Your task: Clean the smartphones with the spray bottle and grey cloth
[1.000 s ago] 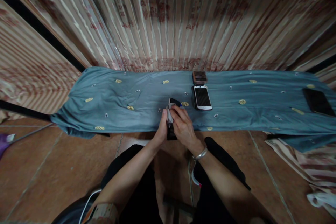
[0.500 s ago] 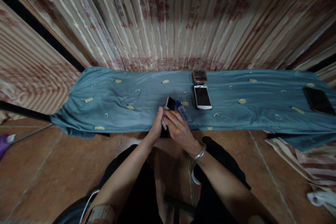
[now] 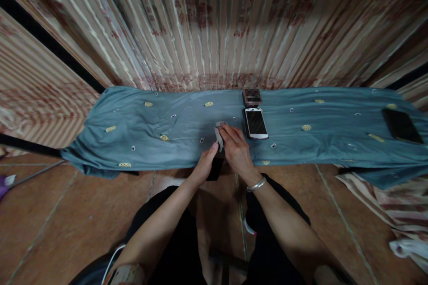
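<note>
My left hand is closed around the near side of a black phone, held at the front edge of the cloth-covered bench; most of it lies behind my fingers. A crumpled grey cloth is pinched under the fingers of my right hand, just above the left thumb. Close by on the right, a white phone with a dark screen lies face up. The blue-capped clear bottle is hidden, apparently behind my right hand.
A blue-green patterned sheet covers the long bench. Behind the white phone sits a small blurred brown object. A dark tablet-like slab lies at the far right. Striped curtains hang behind, and the tiled floor shows in front.
My right hand has moved slightly right and up with the grey cloth, which shows more now. The held phone's far end is no longer visible beyond my fingers. The blue-capped bottle has become hidden.
</note>
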### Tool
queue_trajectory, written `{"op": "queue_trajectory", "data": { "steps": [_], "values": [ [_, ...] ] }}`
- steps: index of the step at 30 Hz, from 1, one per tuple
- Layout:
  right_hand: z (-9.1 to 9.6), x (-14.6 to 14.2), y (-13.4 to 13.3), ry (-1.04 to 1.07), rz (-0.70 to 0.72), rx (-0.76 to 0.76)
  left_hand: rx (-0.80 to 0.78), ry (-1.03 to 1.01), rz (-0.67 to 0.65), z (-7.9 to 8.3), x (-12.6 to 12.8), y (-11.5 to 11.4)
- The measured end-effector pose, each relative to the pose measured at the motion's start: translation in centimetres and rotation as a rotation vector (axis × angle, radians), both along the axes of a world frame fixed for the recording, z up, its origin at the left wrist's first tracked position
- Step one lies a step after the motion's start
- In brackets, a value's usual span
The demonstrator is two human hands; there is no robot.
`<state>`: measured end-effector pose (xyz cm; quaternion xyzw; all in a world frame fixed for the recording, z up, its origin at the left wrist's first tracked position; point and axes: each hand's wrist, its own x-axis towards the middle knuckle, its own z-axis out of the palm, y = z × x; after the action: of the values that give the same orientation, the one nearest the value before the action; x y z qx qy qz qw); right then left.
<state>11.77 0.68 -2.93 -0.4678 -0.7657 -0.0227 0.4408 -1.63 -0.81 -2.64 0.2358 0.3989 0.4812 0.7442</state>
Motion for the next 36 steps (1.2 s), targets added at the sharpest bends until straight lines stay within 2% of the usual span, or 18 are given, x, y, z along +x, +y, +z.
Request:
{"op": "queue_trajectory", "data": {
  "steps": [3,8,17,20,25,30,36],
  "values": [
    [-0.1,0.3,0.3,0.056,0.005,-0.059,0.082,0.258,-0.112,0.3,0.0,-0.2],
    [-0.2,0.5,0.5,0.115,-0.008,-0.071,0.147,0.323,-0.192,0.2,-0.2,-0.2],
    [-0.6,1.4,1.0,0.221,-0.086,-0.189,0.144,0.277,-0.123,1.9,-0.4,-0.3],
    [-0.8,1.5,1.1,0.336,-0.089,-0.263,0.138,0.239,-0.109,1.9,-0.4,-0.2],
    [-1.0,1.2,1.3,0.648,-0.050,-0.432,0.079,0.164,-0.087,1.7,-0.5,0.0],
    [-1.0,0.7,1.6,0.853,0.000,-0.473,0.063,0.170,-0.092,1.5,-0.8,0.2],
    [-1.8,0.1,1.6,0.969,0.015,-0.545,0.091,0.172,0.002,1.1,-0.8,0.6]
  ]
}}
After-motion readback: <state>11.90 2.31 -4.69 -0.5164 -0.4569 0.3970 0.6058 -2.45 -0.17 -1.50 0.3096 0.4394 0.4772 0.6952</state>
